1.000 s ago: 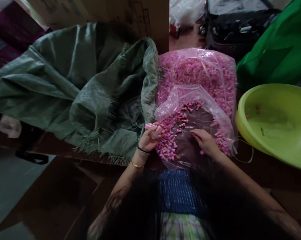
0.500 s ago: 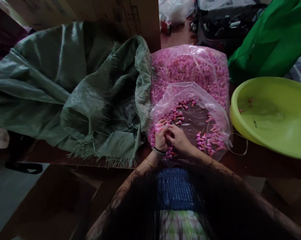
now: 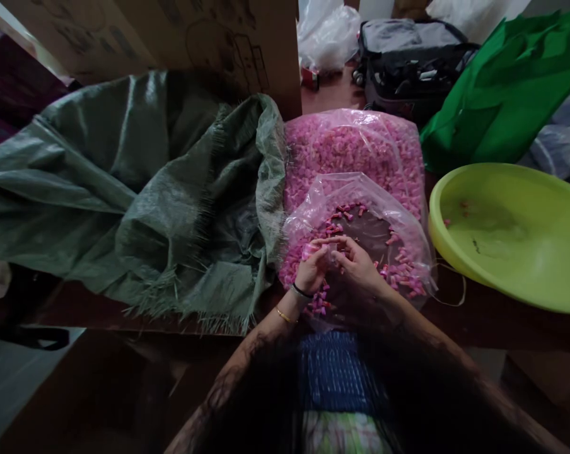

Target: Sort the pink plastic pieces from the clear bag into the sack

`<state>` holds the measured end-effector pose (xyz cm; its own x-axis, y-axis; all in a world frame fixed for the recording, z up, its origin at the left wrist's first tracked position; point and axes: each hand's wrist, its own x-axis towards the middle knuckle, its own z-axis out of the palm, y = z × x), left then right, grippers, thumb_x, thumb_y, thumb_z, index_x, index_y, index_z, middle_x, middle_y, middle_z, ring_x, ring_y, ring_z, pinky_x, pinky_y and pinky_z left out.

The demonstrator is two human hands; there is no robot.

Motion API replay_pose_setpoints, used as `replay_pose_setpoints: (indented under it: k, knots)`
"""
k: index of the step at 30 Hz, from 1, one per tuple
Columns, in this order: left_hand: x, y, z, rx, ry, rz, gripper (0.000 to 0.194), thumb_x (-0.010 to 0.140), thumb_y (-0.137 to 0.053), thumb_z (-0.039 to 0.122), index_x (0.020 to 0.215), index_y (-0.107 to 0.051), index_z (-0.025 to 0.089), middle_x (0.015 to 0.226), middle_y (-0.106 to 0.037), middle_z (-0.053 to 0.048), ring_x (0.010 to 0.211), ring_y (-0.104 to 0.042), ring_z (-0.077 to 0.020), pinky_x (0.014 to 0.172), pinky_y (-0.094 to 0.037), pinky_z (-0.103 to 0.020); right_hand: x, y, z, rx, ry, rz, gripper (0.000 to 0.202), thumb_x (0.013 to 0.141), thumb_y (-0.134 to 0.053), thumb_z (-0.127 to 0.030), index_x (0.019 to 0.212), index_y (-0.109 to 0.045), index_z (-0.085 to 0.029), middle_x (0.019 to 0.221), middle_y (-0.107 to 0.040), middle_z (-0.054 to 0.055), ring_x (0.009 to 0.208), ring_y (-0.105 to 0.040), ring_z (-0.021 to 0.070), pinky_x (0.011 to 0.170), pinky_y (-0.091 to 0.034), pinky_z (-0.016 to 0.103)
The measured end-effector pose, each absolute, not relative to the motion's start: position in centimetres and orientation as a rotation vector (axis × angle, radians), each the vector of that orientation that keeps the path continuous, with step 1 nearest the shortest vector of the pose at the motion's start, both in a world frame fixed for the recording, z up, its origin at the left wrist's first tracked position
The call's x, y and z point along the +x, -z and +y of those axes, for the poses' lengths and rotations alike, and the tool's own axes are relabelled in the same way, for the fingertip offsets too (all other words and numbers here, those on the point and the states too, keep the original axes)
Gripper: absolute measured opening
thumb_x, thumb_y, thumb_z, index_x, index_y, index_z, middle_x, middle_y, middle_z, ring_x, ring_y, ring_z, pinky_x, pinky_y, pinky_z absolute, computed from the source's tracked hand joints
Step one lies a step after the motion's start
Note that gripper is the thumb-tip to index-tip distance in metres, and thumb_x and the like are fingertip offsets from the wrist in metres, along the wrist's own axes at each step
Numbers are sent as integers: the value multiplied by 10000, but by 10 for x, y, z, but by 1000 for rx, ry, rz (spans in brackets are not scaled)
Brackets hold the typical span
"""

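My left hand point(image 3: 312, 268), with a dark band and a gold bracelet at its wrist, is closed around small pink pieces point(image 3: 308, 251). Facing it, my right hand point(image 3: 355, 261) has bent fingers, and its fingertips meet those of the left. Something pale and see-through shows between the two, too blurred to name. Both hands are over the mouth of an opened clear plastic bag point(image 3: 342, 183). Inside the bag, many loose pink pieces with orange-red stems point(image 3: 410, 268) lie around a darker middle.
Behind stands a fuller clear bag of pink pieces point(image 3: 355, 142). A green woven sack point(image 3: 166, 208) spreads out on the left, before a cardboard box point(image 3: 209, 44). At right are a yellow-green basin point(image 3: 512, 252), a green bag point(image 3: 507, 94) and an opened black case point(image 3: 408, 82).
My hands have drawn slightly apart at the palms, and my right hand has shifted right with its fingers reaching forward. The whole view has tilted up a little.
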<state>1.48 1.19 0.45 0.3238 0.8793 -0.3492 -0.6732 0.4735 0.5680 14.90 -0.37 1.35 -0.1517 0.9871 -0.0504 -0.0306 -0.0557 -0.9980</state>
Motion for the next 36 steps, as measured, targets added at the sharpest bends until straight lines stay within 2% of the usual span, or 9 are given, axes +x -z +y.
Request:
replay_pose_setpoints:
  k: [2,6,11,16,20,23,28,31,36]
  knots:
    - [19,-4,12,303,-1095,693,179,774,-660,161,935,-592,199,870,-687,7,773,-654,-111,809,-495,-258,150,-17,-5,-1195,-1327,-1333,356,872,-552,-376,1207,-548,-254,1151,-612,41,739,-582,120,605,-479,244]
    - [23,-6,12,287,-1174,624,49,819,-611,175,853,-581,194,1084,-684,-18,1057,-624,-159,947,-471,-301,154,-19,-7,-1311,-1335,-1423,426,858,-552,-364,1261,-497,-238,1000,-619,32,643,-544,119,557,-440,254]
    - [19,-7,10,315,-1078,603,74,821,-635,224,794,-577,188,1187,-656,-26,1154,-583,-195,979,-469,-327,163,-21,-6,-1293,-1210,-1607,271,787,-627,-325,1003,-514,-207,920,-574,6,764,-535,136,686,-435,268]
    - [11,0,10,378,-958,614,208,790,-700,268,969,-624,195,1002,-687,-35,864,-660,-155,735,-550,-267,180,-31,-5,-1288,-1199,-1694,200,801,-620,-336,920,-538,-197,858,-591,-5,745,-537,133,711,-442,270]
    - [11,2,5,534,-741,677,368,751,-743,303,1074,-629,167,761,-649,-20,608,-613,-116,469,-463,-181,188,-41,-3,-1296,-1183,-1739,291,833,-603,-315,1101,-551,-213,928,-646,18,819,-604,158,766,-472,292]
    - [15,-2,5,496,-784,683,352,741,-748,293,1053,-641,171,804,-660,-22,612,-606,-103,487,-475,-179,183,-42,-7,-1281,-1139,-1700,418,870,-575,-308,1268,-466,-243,988,-665,25,855,-640,171,791,-490,310]
    - [23,-1,10,310,-879,710,268,743,-734,271,975,-649,166,752,-644,12,554,-558,-67,477,-448,-165,161,-24,-22,-1309,-813,-1639,165,911,-527,-321,1036,-585,-229,1090,-631,61,1027,-607,211,910,-471,349]
    - [28,2,12,313,-897,770,248,752,-737,248,957,-644,145,701,-624,20,497,-507,-42,433,-382,-146,156,-14,-26,-1309,-776,-1578,216,884,-574,-325,1076,-589,-227,1186,-581,80,1136,-548,226,993,-433,374]
    - [30,1,18,304,-838,794,203,816,-684,288,922,-636,123,677,-620,-6,534,-548,-75,398,-352,-154,169,-23,-21,-1252,-1070,-1383,295,926,-482,-326,1186,-580,-227,1102,-614,60,955,-602,173,899,-487,344]
